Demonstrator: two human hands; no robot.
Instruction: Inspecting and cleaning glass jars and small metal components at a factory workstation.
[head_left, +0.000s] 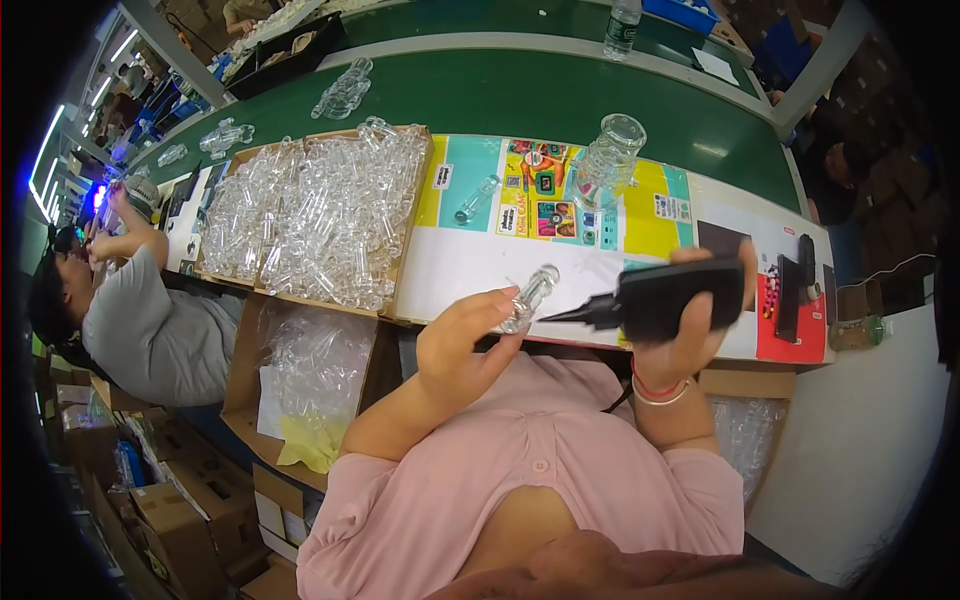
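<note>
My left hand (462, 345) pinches a small clear tube-like piece (533, 294) between thumb and fingers, tilted above the table's near edge. My right hand (688, 345) is wrapped round a black bottle (665, 300) with a long tapered nozzle, slightly blurred. The bottle lies sideways in the grip, its nozzle (590, 312) pointing left at the clear piece. The tip is right beside the piece's lower end; whether they touch I cannot tell. A similar clear tube (477, 199) lies beyond my hands on a printed colourful sheet (655, 235).
An open cardboard box (417, 215) heaped with clear pieces stands to the left. A tall clear glass vessel (608, 160) stands at the back. More clear pieces (343, 90) lie on the green surface (480, 95). A dark phone-like slab (789, 298) lies right. A person (165, 325) sits at left.
</note>
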